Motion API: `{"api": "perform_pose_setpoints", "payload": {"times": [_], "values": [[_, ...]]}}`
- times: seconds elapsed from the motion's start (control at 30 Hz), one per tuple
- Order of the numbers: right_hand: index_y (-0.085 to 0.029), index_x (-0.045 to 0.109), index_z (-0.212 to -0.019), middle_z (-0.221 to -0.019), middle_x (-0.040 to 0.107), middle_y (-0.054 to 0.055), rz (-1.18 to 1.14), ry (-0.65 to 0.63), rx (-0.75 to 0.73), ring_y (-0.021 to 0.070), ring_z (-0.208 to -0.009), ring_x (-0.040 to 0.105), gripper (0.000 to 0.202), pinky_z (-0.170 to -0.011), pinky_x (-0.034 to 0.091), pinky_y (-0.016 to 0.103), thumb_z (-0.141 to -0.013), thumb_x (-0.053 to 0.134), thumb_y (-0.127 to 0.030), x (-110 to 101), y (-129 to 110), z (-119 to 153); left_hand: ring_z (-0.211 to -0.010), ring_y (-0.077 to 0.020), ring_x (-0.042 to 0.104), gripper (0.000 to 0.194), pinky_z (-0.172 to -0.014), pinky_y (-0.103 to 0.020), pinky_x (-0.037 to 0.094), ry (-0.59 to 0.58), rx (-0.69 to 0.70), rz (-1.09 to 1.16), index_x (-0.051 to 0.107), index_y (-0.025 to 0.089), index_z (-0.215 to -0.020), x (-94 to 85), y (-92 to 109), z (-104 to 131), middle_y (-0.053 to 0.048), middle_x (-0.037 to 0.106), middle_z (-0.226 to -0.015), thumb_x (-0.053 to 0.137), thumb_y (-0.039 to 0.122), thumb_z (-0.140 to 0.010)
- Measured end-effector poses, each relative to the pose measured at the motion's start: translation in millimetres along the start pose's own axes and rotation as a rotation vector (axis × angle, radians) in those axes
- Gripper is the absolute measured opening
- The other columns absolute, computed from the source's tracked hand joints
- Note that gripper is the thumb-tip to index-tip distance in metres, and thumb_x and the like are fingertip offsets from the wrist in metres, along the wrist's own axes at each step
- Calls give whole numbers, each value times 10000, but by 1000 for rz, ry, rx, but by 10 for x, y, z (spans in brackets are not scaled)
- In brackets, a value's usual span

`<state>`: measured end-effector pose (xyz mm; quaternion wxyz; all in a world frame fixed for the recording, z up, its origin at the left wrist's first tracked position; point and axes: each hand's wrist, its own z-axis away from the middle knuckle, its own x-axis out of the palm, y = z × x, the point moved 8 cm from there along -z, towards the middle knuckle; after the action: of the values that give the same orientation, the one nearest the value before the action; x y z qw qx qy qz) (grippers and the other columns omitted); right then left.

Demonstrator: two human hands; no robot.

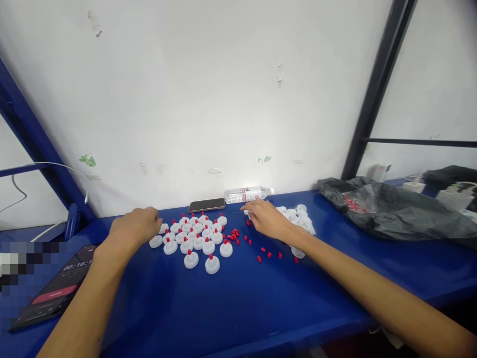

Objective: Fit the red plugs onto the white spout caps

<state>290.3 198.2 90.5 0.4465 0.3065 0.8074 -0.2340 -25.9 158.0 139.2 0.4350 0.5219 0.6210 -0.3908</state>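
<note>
My left hand (138, 224) is at the left edge of a group of white round caps with red tips (197, 242); its fingers are curled together, and what they hold, if anything, is hidden. Over the table's middle, my right hand (264, 217) has bent fingers around a white cap (246, 212), mostly covered by them. Small red pieces (234, 232) lie scattered between the hands and in front of the right one. Plain white caps (301, 217) are piled just right of my right hand, partly behind it.
A phone (206, 205) and a clear bottle (249, 194) lie by the wall at the back of the blue table (179, 313). A larger phone (61, 283) is beside my left forearm. On the right is a black plastic bag (406, 211) with a clear bag of red pieces (358, 200).
</note>
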Motion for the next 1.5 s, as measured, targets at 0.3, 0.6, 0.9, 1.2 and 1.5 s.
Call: {"api": "perform_pose_setpoints", "payload": {"times": [0.3, 0.6, 0.9, 1.2, 1.5], "values": [[-164, 533, -1426, -1406, 580, 163, 151, -100, -21, 326, -1314, 518, 541, -1060, 378, 498, -907, 417, -61, 84, 40, 33, -935, -248, 575, 276, -826, -390, 489, 317, 659, 249, 696, 173, -937, -221, 1638, 567, -104, 681, -942, 428, 228, -972], [-199, 635, -1257, -1147, 711, 132, 167, -152, 3, 276, -1117, 628, 421, -972, 375, 420, -903, 455, -56, 123, 59, 21, -929, -240, 587, 269, -849, -409, 474, 73, 833, 251, 683, 192, -1108, 188, 2116, 894, -97, 647, -995, 450, 218, -976], [-215, 669, -1200, -1057, 742, 96, 150, -135, 21, 257, -1007, 669, 429, -934, 368, 381, -869, 468, -28, 79, 82, 24, -832, -233, 626, 418, -724, -372, 454, 7, 809, 98, 580, 246, -1178, 257, 2023, 823, -68, 613, -1049, 444, 47, -837], [-215, 686, -1170, -1029, 757, 88, 147, -111, 51, 267, -966, 687, 419, -862, 395, 365, -856, 488, -20, 44, 143, 2, -813, -263, 669, 189, -629, -356, 446, -40, 703, -24, 649, 206, -1008, 276, 1841, 678, -98, 645, -1039, 484, 201, -915], [-145, 626, -1236, -1026, 715, 127, 130, -5, 44, 251, -931, 656, 344, -780, 405, 324, -942, 467, -64, -116, 84, -13, -809, -232, 657, 207, -639, -330, 436, -45, 713, 11, 667, 195, -929, 322, 1838, 663, -91, 649, -990, 462, 213, -939]]}}
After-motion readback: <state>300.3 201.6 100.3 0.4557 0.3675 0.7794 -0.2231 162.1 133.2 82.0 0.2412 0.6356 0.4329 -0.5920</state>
